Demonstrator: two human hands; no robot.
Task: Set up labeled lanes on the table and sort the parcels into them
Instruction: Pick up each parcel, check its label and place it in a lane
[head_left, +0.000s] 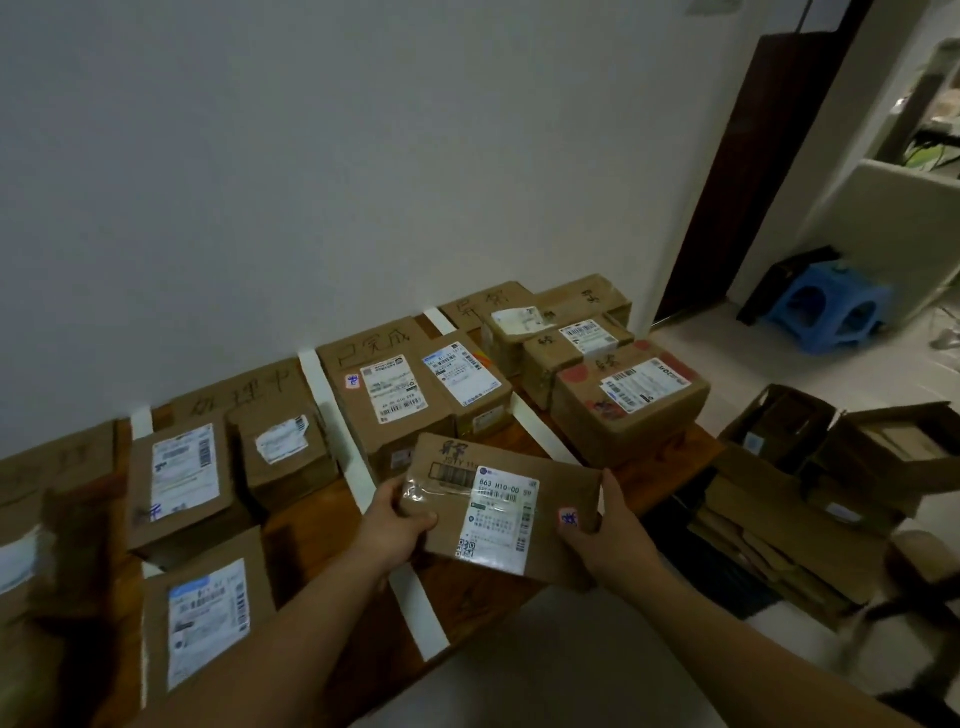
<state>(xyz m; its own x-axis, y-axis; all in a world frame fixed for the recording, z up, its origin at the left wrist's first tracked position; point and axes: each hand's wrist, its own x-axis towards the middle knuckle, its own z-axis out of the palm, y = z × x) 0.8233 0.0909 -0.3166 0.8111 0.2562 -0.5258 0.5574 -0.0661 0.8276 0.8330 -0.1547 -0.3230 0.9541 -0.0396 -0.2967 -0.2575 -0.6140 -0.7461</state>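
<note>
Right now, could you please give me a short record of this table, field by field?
Held parcel: flat carton over the table's front edge
Left hand: grips its left end
Right hand: grips its right end
Lane dividers: white tape strips
Lane signs: handwritten cardboard by the wall
Sorted parcels: boxes lie between the strips
Floor: opened cartons, right

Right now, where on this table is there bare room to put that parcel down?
Bare wood shows at the near end of the lane below the parcel, between the two tape strips, and at the near right corner before the red-marked box. A narrow gap lies left of the near strip. Elsewhere boxes crowd the lanes.
</note>
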